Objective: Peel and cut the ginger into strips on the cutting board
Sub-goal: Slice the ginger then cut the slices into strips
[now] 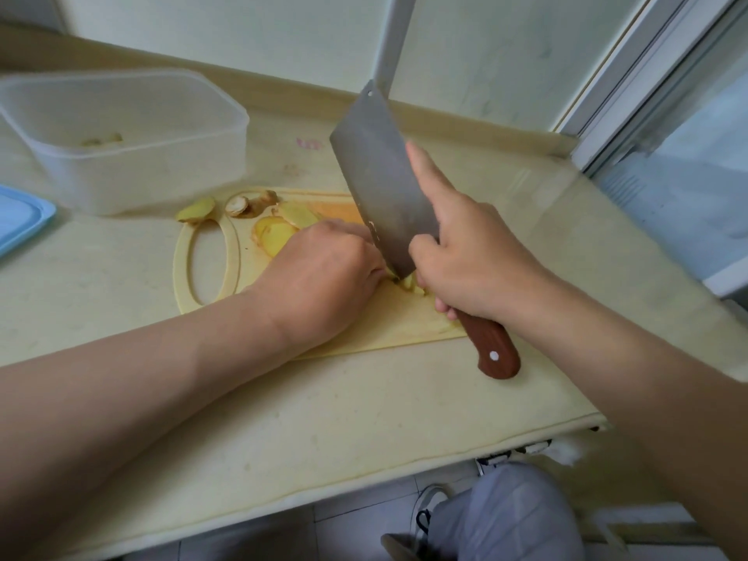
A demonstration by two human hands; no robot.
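One cleaver (380,188), right hand (473,261); ginger (406,283), left hand (324,277)

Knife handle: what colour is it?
Reddish-brown wood with a pale rivet; the handle shows best in the head view.

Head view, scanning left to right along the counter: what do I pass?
Blue lid → clear container → ginger offcut → unpeeled ginger knob → peeled slices → left hand pinning the ginger being cut → right hand gripping the cleaver.
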